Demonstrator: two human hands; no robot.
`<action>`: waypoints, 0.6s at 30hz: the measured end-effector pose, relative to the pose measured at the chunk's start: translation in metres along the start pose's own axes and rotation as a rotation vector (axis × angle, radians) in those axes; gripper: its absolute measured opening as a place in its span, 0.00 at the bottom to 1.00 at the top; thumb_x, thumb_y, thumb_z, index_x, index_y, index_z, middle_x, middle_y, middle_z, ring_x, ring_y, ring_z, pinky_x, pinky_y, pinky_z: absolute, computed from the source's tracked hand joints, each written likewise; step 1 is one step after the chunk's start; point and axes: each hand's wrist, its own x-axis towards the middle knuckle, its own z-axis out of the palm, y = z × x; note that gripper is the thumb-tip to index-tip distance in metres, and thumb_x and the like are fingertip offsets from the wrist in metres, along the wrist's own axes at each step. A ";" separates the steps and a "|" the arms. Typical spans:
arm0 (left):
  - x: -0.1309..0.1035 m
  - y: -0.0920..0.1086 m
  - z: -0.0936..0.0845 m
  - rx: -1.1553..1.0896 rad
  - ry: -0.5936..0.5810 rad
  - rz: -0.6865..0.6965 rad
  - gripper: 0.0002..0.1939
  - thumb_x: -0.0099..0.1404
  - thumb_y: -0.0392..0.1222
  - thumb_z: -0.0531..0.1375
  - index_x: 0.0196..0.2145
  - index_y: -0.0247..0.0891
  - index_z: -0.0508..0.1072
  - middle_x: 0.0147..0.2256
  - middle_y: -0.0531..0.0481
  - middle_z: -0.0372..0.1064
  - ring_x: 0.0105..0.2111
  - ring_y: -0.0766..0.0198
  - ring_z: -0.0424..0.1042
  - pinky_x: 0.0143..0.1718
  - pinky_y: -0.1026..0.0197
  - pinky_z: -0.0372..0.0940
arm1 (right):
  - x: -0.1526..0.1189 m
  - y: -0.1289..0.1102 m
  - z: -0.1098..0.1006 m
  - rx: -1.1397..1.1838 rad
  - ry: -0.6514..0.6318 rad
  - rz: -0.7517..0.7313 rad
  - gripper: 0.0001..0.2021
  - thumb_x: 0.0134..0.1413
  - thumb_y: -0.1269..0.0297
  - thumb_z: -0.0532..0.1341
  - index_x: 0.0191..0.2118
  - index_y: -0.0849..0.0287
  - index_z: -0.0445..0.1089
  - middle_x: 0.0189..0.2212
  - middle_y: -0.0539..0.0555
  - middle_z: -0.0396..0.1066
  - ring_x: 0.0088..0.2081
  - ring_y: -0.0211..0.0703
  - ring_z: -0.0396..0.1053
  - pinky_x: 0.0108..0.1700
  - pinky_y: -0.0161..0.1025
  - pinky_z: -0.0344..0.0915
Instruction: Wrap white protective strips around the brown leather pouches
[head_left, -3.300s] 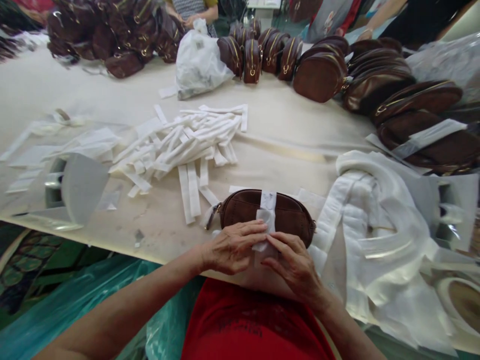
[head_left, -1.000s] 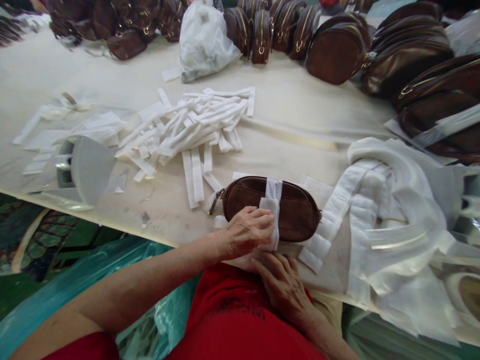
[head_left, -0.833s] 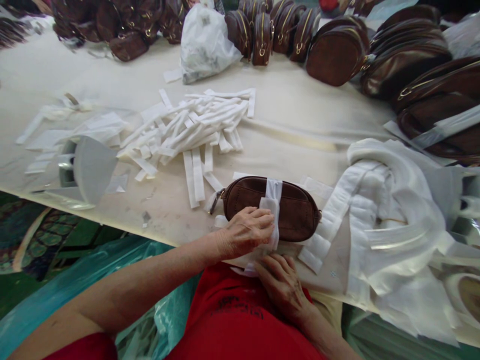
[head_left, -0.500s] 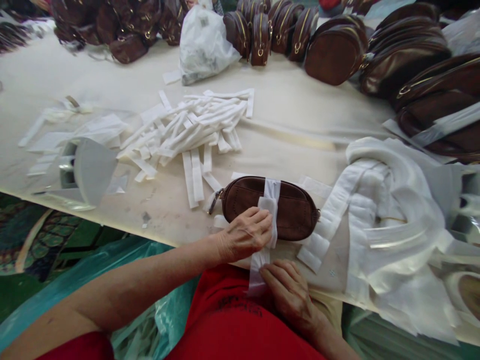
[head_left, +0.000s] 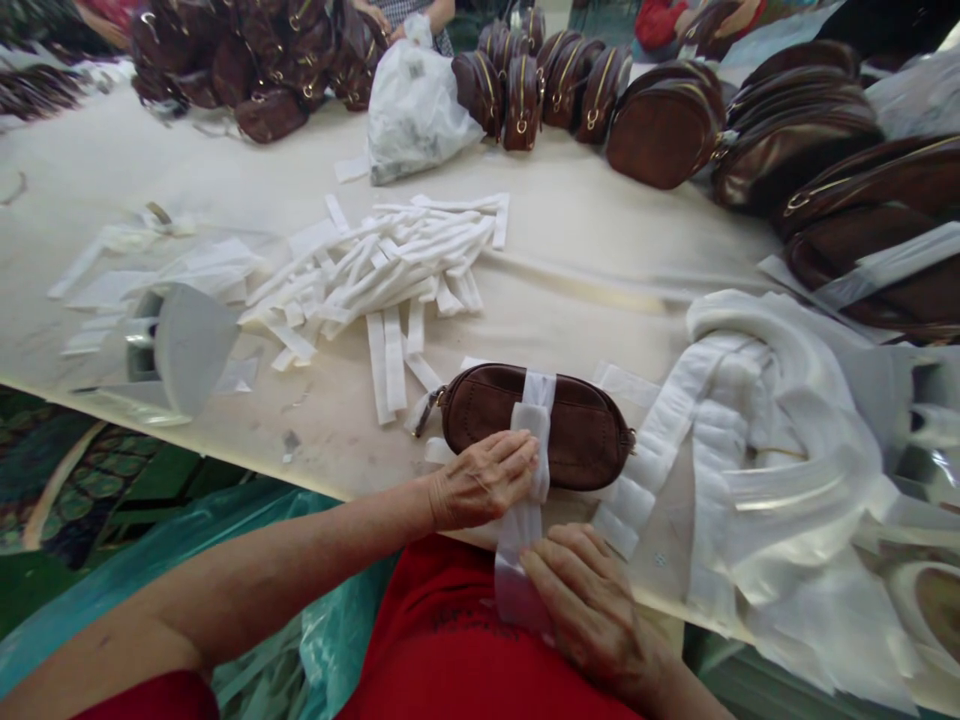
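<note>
A dark brown oval zip pouch [head_left: 480, 410] lies on the table in front of me, its zipper pull at the left end. Across its middle runs a white, translucent plastic strip [head_left: 538, 388] with a folded white padding piece [head_left: 530, 420] over it. My left hand [head_left: 487, 482] is closed on this wrapping, fingers together, pressing it against the pouch's front. The strip's loose end [head_left: 517, 580] hangs toward my body over the table edge. My right hand [head_left: 589, 600] pinches that end between thumb and fingers, palm down.
A heap of cut white strips [head_left: 420, 250] lies beyond the pouch. On the right are loosely coiled white padding [head_left: 750, 400] and a row of brown bags [head_left: 664, 130]. A tape dispenser [head_left: 176, 345] sits left. A stuffed plastic bag [head_left: 412, 110] stands behind; other people's hands show at the far side.
My right hand has drawn the strip's end slightly down toward me. My left hand still presses on the pouch, and the whole view has tilted up a little.
</note>
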 end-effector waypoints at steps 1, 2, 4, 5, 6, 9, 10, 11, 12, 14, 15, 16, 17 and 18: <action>-0.001 0.000 0.000 -0.019 0.017 -0.007 0.11 0.67 0.30 0.50 0.40 0.25 0.70 0.44 0.36 0.70 0.47 0.54 0.69 0.49 0.54 0.68 | 0.005 0.002 -0.002 -0.011 0.006 -0.015 0.13 0.57 0.77 0.48 0.42 0.65 0.68 0.30 0.57 0.70 0.35 0.44 0.65 0.39 0.42 0.64; -0.002 -0.001 0.001 -0.042 0.033 -0.018 0.10 0.67 0.30 0.50 0.40 0.25 0.70 0.43 0.37 0.70 0.47 0.54 0.69 0.48 0.55 0.69 | 0.010 0.005 -0.004 -0.022 0.016 -0.030 0.13 0.57 0.78 0.48 0.42 0.66 0.67 0.30 0.58 0.70 0.36 0.45 0.65 0.40 0.43 0.63; -0.004 -0.002 0.003 -0.086 0.066 -0.040 0.09 0.66 0.30 0.51 0.40 0.26 0.70 0.41 0.40 0.70 0.45 0.56 0.69 0.48 0.56 0.69 | 0.022 0.011 -0.009 -0.040 0.029 -0.053 0.13 0.57 0.78 0.49 0.42 0.67 0.68 0.30 0.58 0.70 0.36 0.45 0.65 0.40 0.43 0.63; -0.005 -0.002 0.004 -0.104 0.073 -0.049 0.09 0.66 0.30 0.51 0.41 0.26 0.70 0.41 0.41 0.70 0.44 0.57 0.69 0.48 0.57 0.69 | 0.028 0.016 -0.010 -0.043 0.037 -0.061 0.12 0.57 0.77 0.49 0.42 0.67 0.68 0.30 0.58 0.70 0.36 0.45 0.65 0.40 0.43 0.63; -0.006 -0.003 0.005 -0.123 0.068 -0.059 0.09 0.66 0.31 0.51 0.42 0.27 0.69 0.40 0.42 0.70 0.44 0.58 0.69 0.49 0.58 0.69 | 0.035 0.020 -0.012 -0.043 0.051 -0.063 0.12 0.58 0.77 0.50 0.42 0.66 0.68 0.30 0.58 0.70 0.36 0.45 0.65 0.40 0.42 0.63; -0.012 -0.005 0.010 -0.202 -0.021 -0.091 0.10 0.66 0.32 0.50 0.43 0.30 0.68 0.42 0.42 0.68 0.47 0.60 0.67 0.50 0.58 0.68 | 0.053 0.037 -0.013 -0.026 0.119 -0.041 0.11 0.58 0.77 0.52 0.41 0.62 0.69 0.30 0.56 0.71 0.35 0.43 0.65 0.37 0.40 0.64; -0.014 -0.005 0.011 -0.237 -0.054 -0.102 0.11 0.65 0.31 0.50 0.43 0.32 0.68 0.43 0.43 0.68 0.48 0.60 0.66 0.51 0.57 0.67 | 0.058 0.043 -0.012 -0.018 0.144 -0.021 0.11 0.57 0.77 0.52 0.40 0.60 0.70 0.29 0.55 0.70 0.35 0.42 0.65 0.36 0.39 0.64; -0.016 -0.006 0.011 -0.280 -0.074 -0.109 0.12 0.64 0.30 0.50 0.43 0.33 0.68 0.44 0.43 0.67 0.49 0.59 0.65 0.52 0.56 0.66 | 0.063 0.050 -0.011 -0.010 0.165 0.006 0.11 0.57 0.77 0.53 0.39 0.59 0.70 0.29 0.54 0.70 0.35 0.42 0.65 0.36 0.39 0.64; -0.017 -0.007 0.011 -0.328 -0.080 -0.113 0.13 0.62 0.30 0.50 0.43 0.33 0.68 0.45 0.43 0.67 0.51 0.58 0.64 0.52 0.55 0.66 | 0.066 0.056 -0.009 -0.003 0.183 0.039 0.11 0.57 0.77 0.53 0.38 0.58 0.71 0.28 0.54 0.70 0.34 0.41 0.65 0.35 0.39 0.64; -0.017 -0.009 0.008 -0.435 -0.064 -0.108 0.15 0.58 0.29 0.50 0.44 0.32 0.67 0.45 0.40 0.66 0.53 0.55 0.62 0.53 0.53 0.65 | 0.070 0.069 -0.004 0.010 0.203 0.121 0.10 0.57 0.76 0.55 0.35 0.58 0.72 0.27 0.53 0.69 0.32 0.41 0.64 0.33 0.38 0.65; -0.017 -0.010 0.006 -0.481 -0.050 -0.103 0.16 0.57 0.30 0.51 0.44 0.30 0.67 0.45 0.39 0.66 0.53 0.54 0.61 0.54 0.52 0.64 | 0.070 0.074 -0.001 0.015 0.205 0.163 0.09 0.56 0.75 0.55 0.33 0.58 0.72 0.26 0.53 0.69 0.32 0.40 0.64 0.33 0.38 0.65; -0.017 -0.010 0.004 -0.514 -0.039 -0.096 0.17 0.56 0.30 0.51 0.44 0.29 0.67 0.45 0.38 0.66 0.54 0.54 0.61 0.55 0.52 0.64 | 0.070 0.079 0.003 0.016 0.202 0.206 0.09 0.57 0.75 0.56 0.32 0.58 0.72 0.26 0.53 0.68 0.31 0.40 0.64 0.32 0.38 0.65; -0.016 -0.011 0.003 -0.532 -0.027 -0.090 0.18 0.55 0.30 0.51 0.44 0.28 0.67 0.45 0.38 0.66 0.54 0.53 0.61 0.55 0.52 0.63 | 0.070 0.083 0.007 0.014 0.198 0.249 0.08 0.57 0.73 0.56 0.31 0.58 0.72 0.26 0.52 0.68 0.31 0.40 0.64 0.32 0.38 0.65; -0.016 -0.011 0.002 -0.538 -0.026 -0.088 0.18 0.54 0.30 0.52 0.44 0.28 0.67 0.44 0.37 0.67 0.55 0.53 0.61 0.56 0.52 0.62 | 0.069 0.086 0.011 0.008 0.199 0.290 0.08 0.57 0.72 0.57 0.30 0.57 0.72 0.26 0.52 0.68 0.31 0.40 0.64 0.32 0.38 0.65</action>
